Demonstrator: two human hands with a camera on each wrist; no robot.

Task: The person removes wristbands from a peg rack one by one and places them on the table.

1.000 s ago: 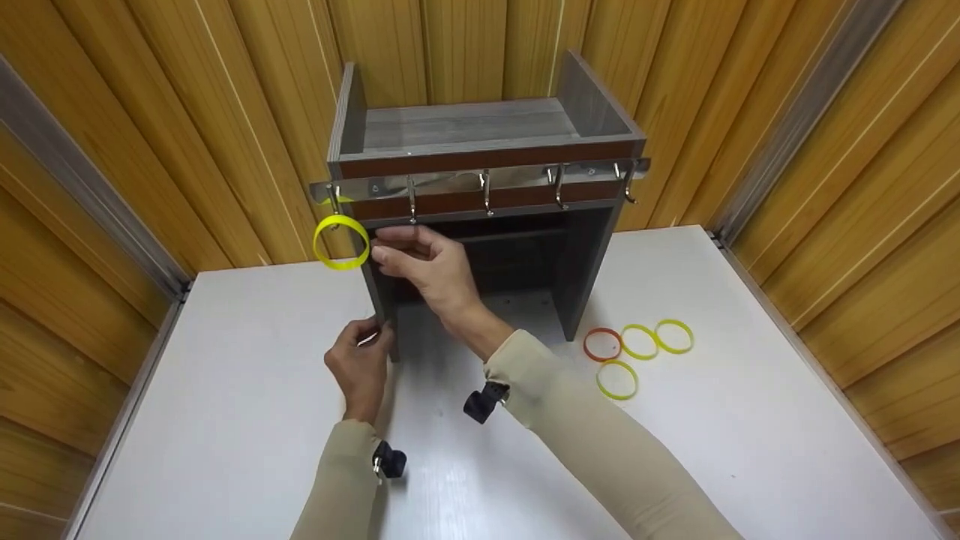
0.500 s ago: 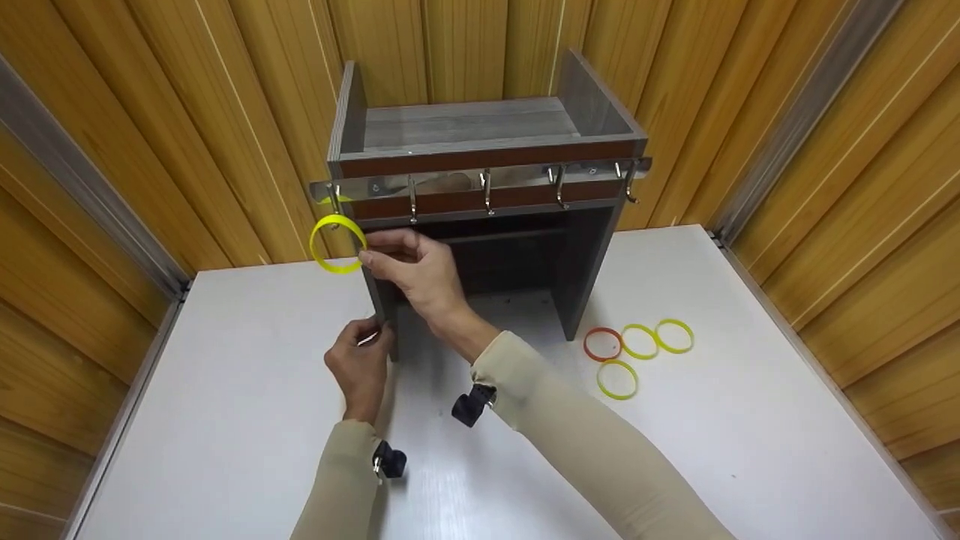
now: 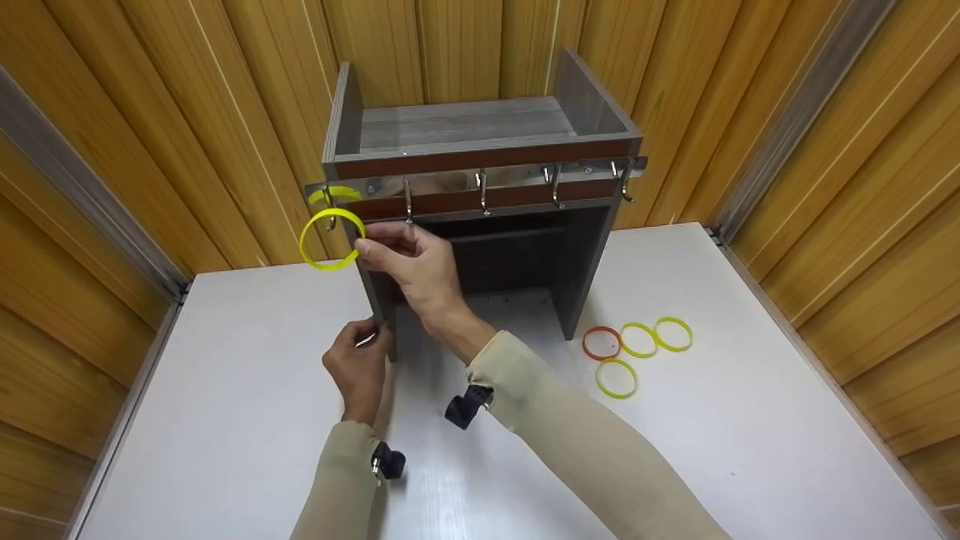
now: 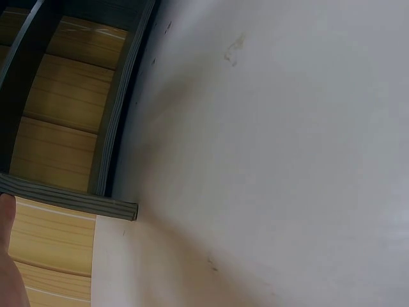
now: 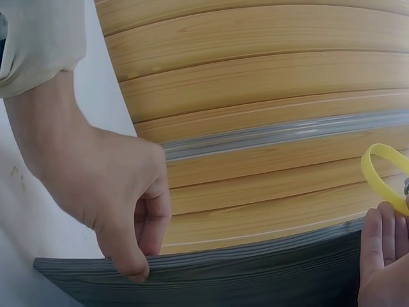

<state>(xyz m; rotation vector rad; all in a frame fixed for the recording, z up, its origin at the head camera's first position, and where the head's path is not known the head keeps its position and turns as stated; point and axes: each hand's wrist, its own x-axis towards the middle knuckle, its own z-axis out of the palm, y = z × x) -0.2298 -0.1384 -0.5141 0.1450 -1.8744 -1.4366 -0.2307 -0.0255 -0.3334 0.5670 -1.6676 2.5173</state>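
Your right hand (image 3: 409, 259) pinches the yellow rubber ring (image 3: 331, 238) at the left-end metal hook (image 3: 328, 196), upper left; tilted, it could slip off; your left hand (image 3: 361, 361) grips the grey wooden shelf unit's side panel (image 3: 381, 300).

Orange-brown wood-plank walls (image 3: 187, 112) with grey metal strips (image 3: 90, 187) around a white table (image 3: 750, 420).

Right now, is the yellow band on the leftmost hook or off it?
Cannot tell. The right hand pinches the band right at the leftmost hook, overlapping its tip; whether it is looped over is unclear.
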